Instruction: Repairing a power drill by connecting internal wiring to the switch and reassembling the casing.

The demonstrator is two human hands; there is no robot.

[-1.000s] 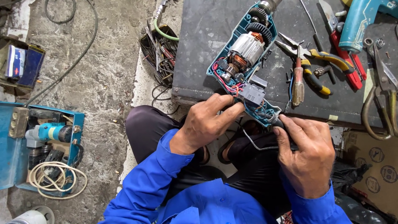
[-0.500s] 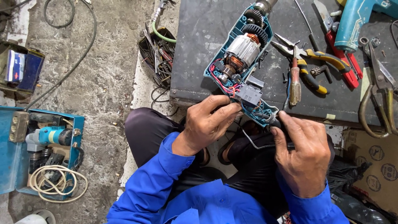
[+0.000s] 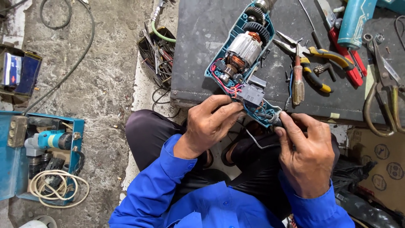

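An opened teal power drill (image 3: 244,50) lies on a dark metal worktop (image 3: 202,46), its motor, gears and coloured wires exposed. My left hand (image 3: 211,122) pinches the wiring beside the grey switch block (image 3: 252,95) at the drill's handle end. My right hand (image 3: 303,152) grips the handle's tail where the black cord (image 3: 257,141) enters. Both sleeves are blue.
Yellow-handled pliers (image 3: 316,63), a small screwdriver (image 3: 298,82), red snips (image 3: 344,59) and large metal shears (image 3: 382,84) lie right of the drill. A tray of tools (image 3: 158,50) sits on the concrete floor. A blue case (image 3: 17,156) with another drill and coiled cord lies at left.
My left hand's fingers have shifted slightly along the wires by the switch. My right hand keeps its hold on the handle tail. The view has shifted a little.
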